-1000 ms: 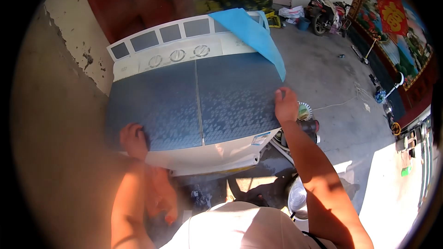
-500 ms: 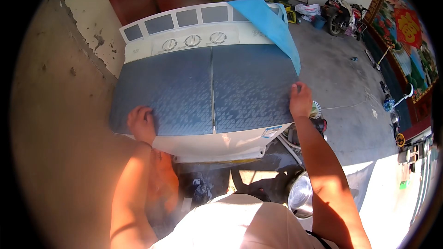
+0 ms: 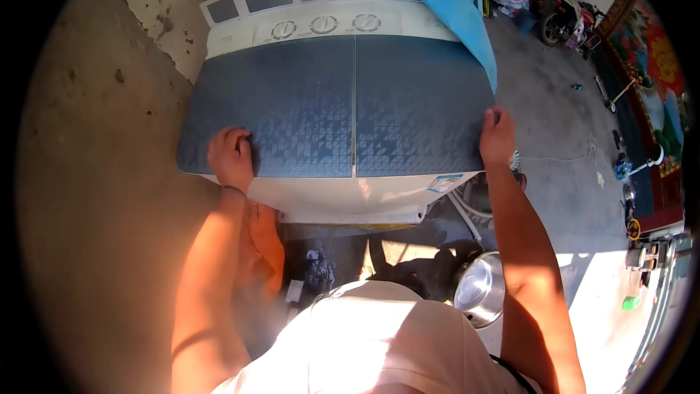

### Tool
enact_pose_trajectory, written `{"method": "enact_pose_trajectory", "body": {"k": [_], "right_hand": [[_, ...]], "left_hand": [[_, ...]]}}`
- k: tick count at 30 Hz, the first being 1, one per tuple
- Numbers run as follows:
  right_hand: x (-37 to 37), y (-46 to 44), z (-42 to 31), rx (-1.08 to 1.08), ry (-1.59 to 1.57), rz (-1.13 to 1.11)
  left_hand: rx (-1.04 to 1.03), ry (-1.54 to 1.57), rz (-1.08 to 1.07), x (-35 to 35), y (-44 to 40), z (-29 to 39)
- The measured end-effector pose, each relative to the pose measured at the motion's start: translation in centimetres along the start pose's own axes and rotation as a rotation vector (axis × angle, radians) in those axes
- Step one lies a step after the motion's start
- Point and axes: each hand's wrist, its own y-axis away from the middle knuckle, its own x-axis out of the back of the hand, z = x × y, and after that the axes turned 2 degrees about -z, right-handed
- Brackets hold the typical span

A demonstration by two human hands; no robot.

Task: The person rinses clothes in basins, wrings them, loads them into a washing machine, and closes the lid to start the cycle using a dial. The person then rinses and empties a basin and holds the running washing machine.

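A twin-tub washing machine (image 3: 313, 201) stands in front of me, its two dark blue patterned lids (image 3: 292, 95) lying flat. At the front left of the left-hand lid is my left hand (image 3: 230, 157), with bent fingers and the thumb apart from them. It holds nothing that I can see. My right hand (image 3: 498, 138) has its fingers curled at the right edge of the other lid; its outer fingers are partly hidden. Behind the lids, the white control panel (image 3: 240, 38) carries three round knobs. A light blue cloth (image 3: 452, 14) hangs over the panel's right end.
A metal pot (image 3: 481, 288) stands on the floor by my right arm. Something orange (image 3: 264, 248) lies beneath my left arm. The grey hose (image 3: 467, 222) runs beside the machine, and a worn wall (image 3: 109, 138) rises at left. A motorcycle (image 3: 561, 18) is parked farther back.
The view has tipped down, so the machine sits higher and slightly farther right in the picture. My hands keep nearly the same places on the lids.
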Motion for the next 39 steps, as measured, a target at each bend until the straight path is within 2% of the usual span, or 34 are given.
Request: {"method": "enact_pose_trajectory", "body": {"k": [7, 11, 17, 19, 25, 32, 39], "right_hand": [[-0.2, -0.3, 0.5, 0.035, -0.02, -0.018], [0.1, -0.5, -0.2, -0.054, -0.053, -0.086], [-1.4, -1.8, 2.3, -0.017, -0.071, -0.088], [-1.3, -2.0, 2.4, 0.003, -0.05, -0.09], [-1.4, -1.9, 2.5, 0.016, -0.03, -0.045], [-0.6, -1.7, 1.5, -0.014, 0.043, -0.095], [-1.2, -1.8, 2.3, 0.055, 0.063, -0.03]], "left_hand": [[0.042, -0.057, -0.043, -0.5, 0.2, -0.6], [0.012, -0.028, -0.04, -0.4, 0.1, -0.6], [0.069, 0.007, -0.126, -1.4, 0.1, -2.5], [-0.032, 0.054, -0.087, -1.5, 0.1, -2.9], [-0.082, 0.016, -0.042, -1.4, 0.2, -2.8], [-0.074, -0.018, -0.02, -1.2, -0.1, -2.1], [-0.073, 0.031, -0.013, -1.2, -0.1, -1.8]]}}
